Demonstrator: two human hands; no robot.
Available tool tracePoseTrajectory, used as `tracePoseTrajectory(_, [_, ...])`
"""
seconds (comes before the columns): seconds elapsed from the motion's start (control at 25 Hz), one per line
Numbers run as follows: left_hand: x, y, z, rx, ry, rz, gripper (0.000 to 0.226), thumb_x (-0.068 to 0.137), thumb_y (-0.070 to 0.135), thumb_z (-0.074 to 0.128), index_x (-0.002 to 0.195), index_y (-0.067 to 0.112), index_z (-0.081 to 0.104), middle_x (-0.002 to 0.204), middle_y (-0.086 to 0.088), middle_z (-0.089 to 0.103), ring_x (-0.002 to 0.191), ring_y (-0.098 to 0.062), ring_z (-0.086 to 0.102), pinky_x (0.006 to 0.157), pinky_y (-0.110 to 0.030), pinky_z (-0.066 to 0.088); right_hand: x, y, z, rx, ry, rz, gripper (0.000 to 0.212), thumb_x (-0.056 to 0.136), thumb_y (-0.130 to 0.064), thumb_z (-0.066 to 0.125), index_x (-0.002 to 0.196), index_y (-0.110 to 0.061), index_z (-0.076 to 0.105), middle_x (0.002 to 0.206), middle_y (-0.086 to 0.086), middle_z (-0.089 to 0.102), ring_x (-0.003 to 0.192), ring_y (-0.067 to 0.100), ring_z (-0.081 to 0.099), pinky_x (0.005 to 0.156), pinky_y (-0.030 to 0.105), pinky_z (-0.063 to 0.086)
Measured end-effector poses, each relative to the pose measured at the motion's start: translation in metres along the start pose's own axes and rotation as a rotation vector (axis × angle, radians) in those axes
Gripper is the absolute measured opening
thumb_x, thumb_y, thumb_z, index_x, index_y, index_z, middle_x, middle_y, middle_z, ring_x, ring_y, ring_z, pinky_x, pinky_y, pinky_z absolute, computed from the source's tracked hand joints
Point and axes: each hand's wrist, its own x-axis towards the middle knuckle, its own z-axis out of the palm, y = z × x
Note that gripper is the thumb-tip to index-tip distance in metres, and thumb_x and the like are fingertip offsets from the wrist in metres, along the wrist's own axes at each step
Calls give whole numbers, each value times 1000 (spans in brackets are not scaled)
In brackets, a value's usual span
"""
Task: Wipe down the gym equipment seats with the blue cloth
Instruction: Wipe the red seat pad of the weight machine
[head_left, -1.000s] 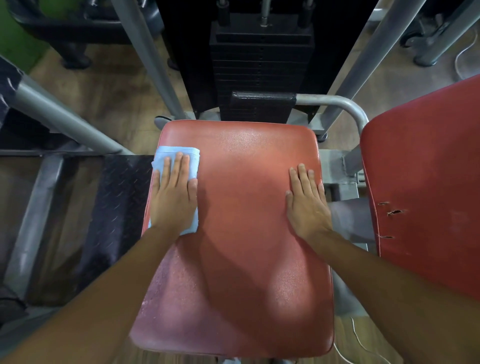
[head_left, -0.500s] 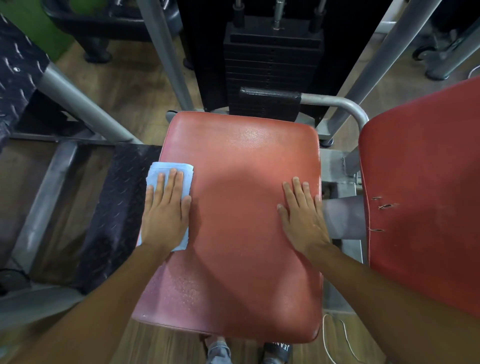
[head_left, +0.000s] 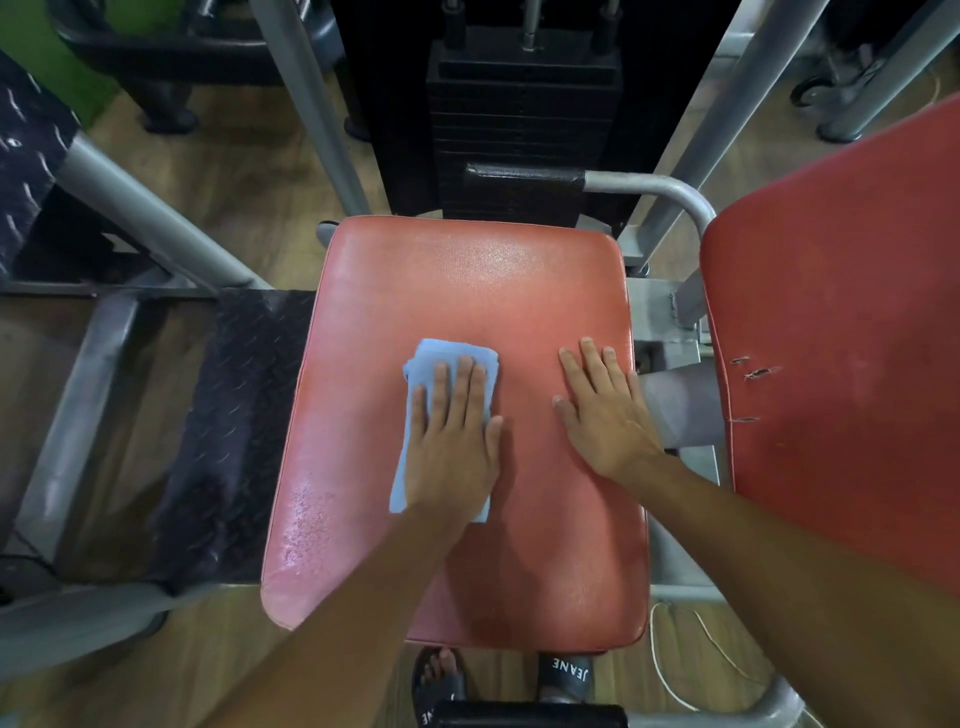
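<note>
One cloth (head_left: 452, 349): lying front-to-back under left hand (head_left: 452, 447), fingers straight, pressing.
Right hand (head_left: 605, 421): flat on seat (head_left: 467, 280), just beside it.

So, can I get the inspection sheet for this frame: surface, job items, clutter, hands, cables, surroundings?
Surface: red seat pad, glossy, with a speckled wet-looking patch near its front-left corner.
Job's things: blue cloth, folded, lying flat on the seat left of centre.
Clutter: nothing seen.
Hands: left hand flat on the cloth, fingers straight; right hand flat on the bare seat near its right edge.
Cables: thin white cord on the floor, front right.
Surroundings: black weight stack behind; second red pad to the right, with small tears; checker-plate step to the left; wooden floor.
</note>
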Motion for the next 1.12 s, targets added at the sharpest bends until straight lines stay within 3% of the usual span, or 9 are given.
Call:
tracePoseTrajectory(0.4, [-39,-25,-5,-40,11,102,53,102,35,25,151,14,29,158,-2,26,148,-23,17,120,-46,16,-20,-10,6,-13,-93,66,60,102,-41,23,154,-28,-3,161,0,-14,148,23,-11,119,44,-3])
tracePoseTrajectory(0.72, [-52,-103,-22,9,-7,-62,58,100,37,17,153,14,21,160,-2,18,149,-24,12,120,-47,11,-22,2,1,-20,-130,-7,62,102,-41,27,154,-27,-3,161,2,-14,149,23,-9,120,43,2])
tracePoseTrajectory(0.96, [-94,-111,-22,-60,37,-290,63,99,41,16,153,9,14,161,-6,15,149,-26,9,121,-48,9,-36,13,5,-4,-101,-61,61,102,-40,31,154,-26,3,162,2,-9,149,24,-5,121,44,8])
tracePoseTrajectory(1.12, [-120,-86,-19,18,42,-298,64,99,41,18,152,6,21,159,-10,20,148,-30,14,120,-51,13,-43,13,8,29,-79,-51,61,101,-38,33,154,-25,5,162,3,-6,149,24,-4,121,44,8])
